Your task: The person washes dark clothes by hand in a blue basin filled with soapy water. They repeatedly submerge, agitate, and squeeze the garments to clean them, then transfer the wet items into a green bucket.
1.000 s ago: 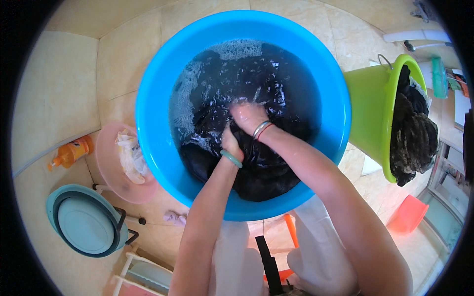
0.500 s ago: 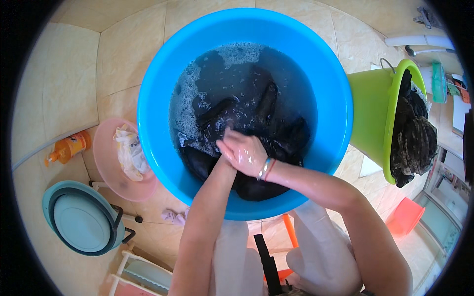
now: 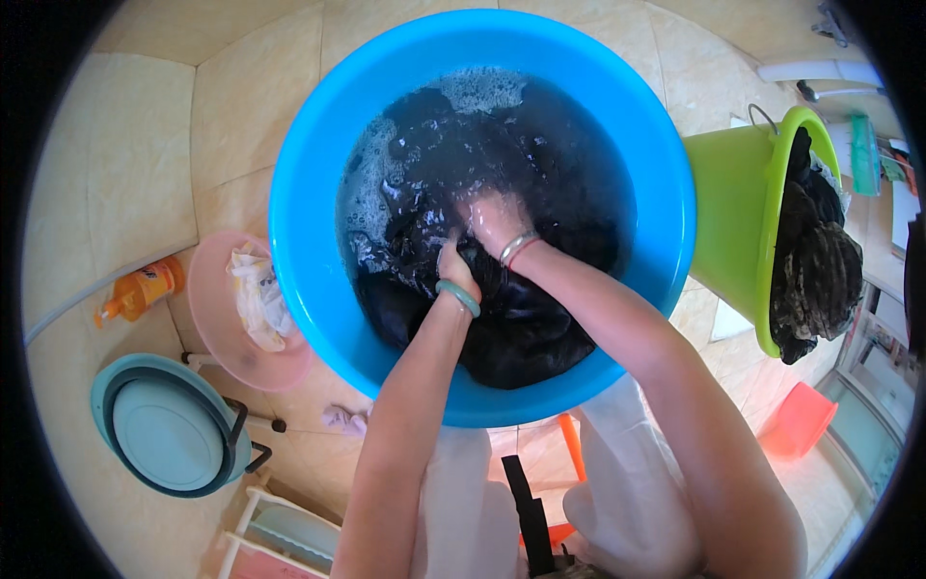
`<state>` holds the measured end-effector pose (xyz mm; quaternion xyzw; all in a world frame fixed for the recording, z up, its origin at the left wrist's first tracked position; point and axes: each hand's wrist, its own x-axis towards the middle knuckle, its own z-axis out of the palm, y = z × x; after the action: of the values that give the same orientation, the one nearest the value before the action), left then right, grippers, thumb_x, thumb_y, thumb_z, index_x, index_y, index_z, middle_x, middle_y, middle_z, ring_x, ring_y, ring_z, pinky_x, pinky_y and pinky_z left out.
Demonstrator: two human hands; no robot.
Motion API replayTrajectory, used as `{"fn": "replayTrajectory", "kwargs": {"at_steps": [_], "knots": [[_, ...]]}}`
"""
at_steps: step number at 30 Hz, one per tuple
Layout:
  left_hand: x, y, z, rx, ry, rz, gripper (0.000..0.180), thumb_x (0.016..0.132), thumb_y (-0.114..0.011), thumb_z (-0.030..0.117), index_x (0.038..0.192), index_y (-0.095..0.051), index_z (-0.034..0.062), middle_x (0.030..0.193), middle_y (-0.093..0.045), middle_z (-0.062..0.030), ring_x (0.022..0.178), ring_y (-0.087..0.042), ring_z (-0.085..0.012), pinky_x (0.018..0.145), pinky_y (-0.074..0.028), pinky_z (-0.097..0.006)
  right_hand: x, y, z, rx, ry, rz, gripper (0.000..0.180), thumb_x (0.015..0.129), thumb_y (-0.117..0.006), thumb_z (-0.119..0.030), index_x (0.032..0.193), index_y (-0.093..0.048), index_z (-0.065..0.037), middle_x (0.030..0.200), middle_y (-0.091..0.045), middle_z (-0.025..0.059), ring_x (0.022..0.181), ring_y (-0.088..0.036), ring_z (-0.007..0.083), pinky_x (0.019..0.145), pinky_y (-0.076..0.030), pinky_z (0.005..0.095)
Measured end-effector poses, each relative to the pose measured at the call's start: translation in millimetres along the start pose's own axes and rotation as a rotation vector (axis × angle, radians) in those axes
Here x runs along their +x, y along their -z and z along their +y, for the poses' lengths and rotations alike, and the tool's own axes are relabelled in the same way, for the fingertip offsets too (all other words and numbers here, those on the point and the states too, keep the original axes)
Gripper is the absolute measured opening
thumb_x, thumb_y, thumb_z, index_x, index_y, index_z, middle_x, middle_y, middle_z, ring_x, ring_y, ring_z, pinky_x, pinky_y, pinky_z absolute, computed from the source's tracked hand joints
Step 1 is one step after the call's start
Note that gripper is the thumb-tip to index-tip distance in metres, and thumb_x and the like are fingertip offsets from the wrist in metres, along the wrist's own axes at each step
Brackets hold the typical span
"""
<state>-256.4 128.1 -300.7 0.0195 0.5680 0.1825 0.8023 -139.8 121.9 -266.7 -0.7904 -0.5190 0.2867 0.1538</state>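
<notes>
A big blue tub [image 3: 309, 241] holds soapy water and dark wet clothes [image 3: 521, 318]. Both my hands are pressed into that dark fabric near the middle of the tub. My left hand [image 3: 453, 262], with a pale green bangle at the wrist, grips a fold of the cloth. Just beyond it my right hand [image 3: 492, 220], wearing thin bracelets, is half under the water and closed on the same dark cloth. Foam floats along the tub's far left side.
A green bucket [image 3: 723, 203] stuffed with dark clothes stands at the right. On the tiled floor at the left are a pink basin [image 3: 217, 328] with a white cloth, an orange bottle [image 3: 140, 289], and a teal basin [image 3: 164, 425]. A red container [image 3: 796, 420] sits lower right.
Both hands pulled toward me with the fabric, then pushed forward again into the water. The cloth bunched differently and foam shifted.
</notes>
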Motion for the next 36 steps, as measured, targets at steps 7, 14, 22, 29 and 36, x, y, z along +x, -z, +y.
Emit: {"fn": "replayTrajectory", "kwargs": {"at_steps": [7,14,22,29,36], "knots": [[85,86,-49,-0.172,-0.148,-0.824,0.038,0.1,-0.039,0.039,0.123,-0.055,0.0123,0.118,-0.059,-0.0096,0.11,-0.055,-0.023,0.097,-0.045,-0.036,-93,28,-85,0.223,0.282,0.169,0.028,0.092,-0.061,-0.026,0.071,-0.058,-0.007,0.081,-0.058,0.0102,0.06,-0.061,0.031,0.051,-0.051,0.0401],[49,46,-21,-0.005,-0.095,-0.381,0.038,0.101,-0.04,0.038,0.121,-0.056,0.0105,0.114,-0.06,-0.0096,0.108,-0.056,-0.0224,0.096,-0.045,-0.035,-53,7,-55,0.241,0.174,0.278,0.028,0.092,-0.058,-0.022,0.071,-0.056,-0.003,0.074,-0.058,0.0137,0.061,-0.06,0.0366,0.054,-0.051,0.0435],[32,30,-7,0.01,-0.054,-0.288,0.039,0.101,-0.041,0.036,0.12,-0.057,0.0065,0.113,-0.062,-0.0111,0.107,-0.058,-0.0227,0.096,-0.046,-0.035,-40,1,-49,0.153,0.177,0.309,0.03,0.093,-0.055,-0.024,0.07,-0.058,-0.004,0.076,-0.061,0.0129,0.061,-0.062,0.0342,0.054,-0.052,0.0436],[31,27,-1,0.021,-0.045,-0.29,0.039,0.101,-0.042,0.034,0.119,-0.058,0.003,0.113,-0.063,-0.0125,0.107,-0.06,-0.0229,0.095,-0.047,-0.035,-24,-1,-39,0.136,0.181,0.357,0.03,0.093,-0.054,-0.023,0.07,-0.058,-0.004,0.072,-0.061,0.0148,0.066,-0.063,0.0351,0.06,-0.053,0.0448],[-15,-15,7,0.105,-0.024,0.068,0.047,0.1,-0.042,0.035,0.13,-0.054,0.0007,0.129,-0.059,-0.0102,0.116,-0.056,-0.0241,0.102,-0.042,-0.036,2,7,-3,0.009,-0.014,-0.001,0.029,0.094,-0.051,-0.028,0.09,-0.069,-0.005,0.089,-0.068,0.02,0.08,-0.065,0.0398,0.072,-0.053,0.0504]]}}
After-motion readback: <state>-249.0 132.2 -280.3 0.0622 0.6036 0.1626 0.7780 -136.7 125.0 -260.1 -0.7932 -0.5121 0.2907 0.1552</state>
